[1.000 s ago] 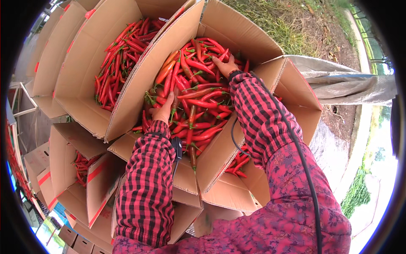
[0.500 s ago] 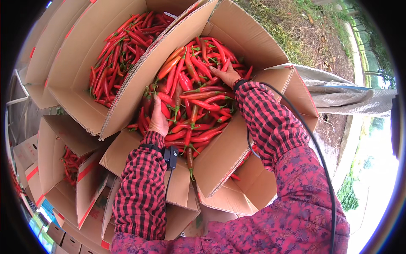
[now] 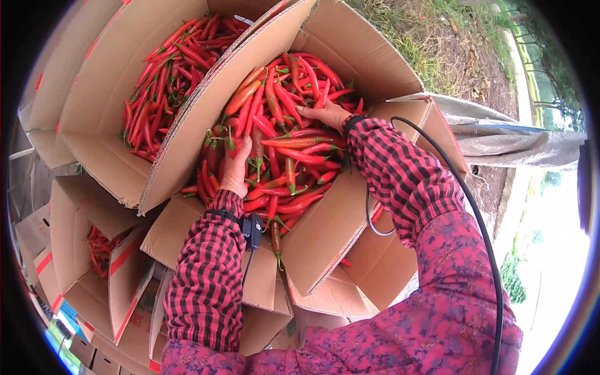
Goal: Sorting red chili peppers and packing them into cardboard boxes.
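Note:
Long red chili peppers, with green stems and a few orange or brownish ones, fill an open cardboard box in front of me. My left hand rests on the near left part of the heap. Its thumb points up and away from the other fingers, which are partly hidden among the chilies. At the right side of the heap, my right hand reaches in with its thumb stretched leftward over the chilies; its other fingers are partly covered. Both hands look open, touching the peppers.
A second cardboard box of red chilies stands at the left, its flap against mine. A smaller box with some chilies is at the lower left. A black cable runs along my right arm. Grass and grey sheeting lie beyond.
My right hand has shifted slightly left across the heap, and its thumb now stretches over the chilies. The left hand stays nearly in place. Some peppers between the hands have moved.

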### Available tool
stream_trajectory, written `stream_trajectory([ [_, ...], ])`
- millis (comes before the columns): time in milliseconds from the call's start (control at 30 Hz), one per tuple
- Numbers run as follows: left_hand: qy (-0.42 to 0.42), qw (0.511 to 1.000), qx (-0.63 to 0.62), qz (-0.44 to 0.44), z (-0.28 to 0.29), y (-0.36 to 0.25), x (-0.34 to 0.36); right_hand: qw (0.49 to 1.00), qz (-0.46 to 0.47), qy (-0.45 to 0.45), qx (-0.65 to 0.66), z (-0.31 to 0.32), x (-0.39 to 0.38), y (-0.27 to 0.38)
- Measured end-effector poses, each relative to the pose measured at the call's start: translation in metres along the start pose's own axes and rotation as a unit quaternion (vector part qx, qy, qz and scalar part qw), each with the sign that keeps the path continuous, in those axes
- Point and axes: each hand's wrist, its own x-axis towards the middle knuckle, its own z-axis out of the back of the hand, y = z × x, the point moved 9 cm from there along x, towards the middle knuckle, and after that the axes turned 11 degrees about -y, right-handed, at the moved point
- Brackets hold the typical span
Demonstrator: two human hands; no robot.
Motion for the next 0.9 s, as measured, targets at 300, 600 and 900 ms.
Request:
stream_trajectory([
  [300, 0.023, 0.996, 0.059, -0.057, -0.018, -0.006, 0.012, 0.994, 0.046, -0.071, -0.069, 0.012, -0.008, -0.007],
  [600, 0.083, 0.996, -0.013, -0.034, -0.031, -0.019, -0.003, 0.995, -0.061, 0.007, -0.082, -0.008, -0.016, -0.001],
  [900, 0.106, 0.994, 0.017, -0.032, -0.040, -0.015, 0.004, 0.998, 0.057, 0.020, 0.024, -0.013, -0.016, 0.005],
])
